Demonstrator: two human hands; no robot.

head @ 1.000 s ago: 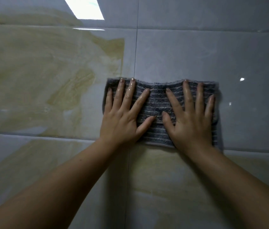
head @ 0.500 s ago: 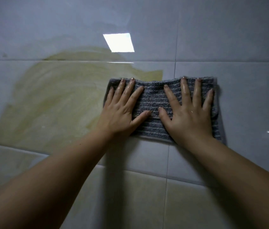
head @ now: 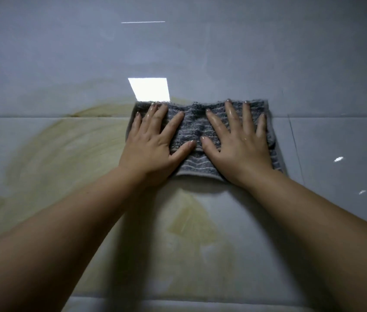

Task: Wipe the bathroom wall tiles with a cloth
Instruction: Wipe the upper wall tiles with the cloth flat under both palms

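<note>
Glossy pale grey wall tiles (head: 313, 64) are filling the whole view, with one bright rectangular light reflection (head: 149, 89) shining just above the cloth. A broad yellowish smear (head: 65, 158) is spreading across the tiles to the left and below. One folded grey ribbed cloth (head: 194, 129) is lying flat against the wall, straddling a horizontal grout line. Two bare hands are pressing on it: the left hand (head: 153, 143) and the right hand (head: 238, 143), both with fingers spread straight and wet, gripping nothing. No writing is showing anywhere.
</note>
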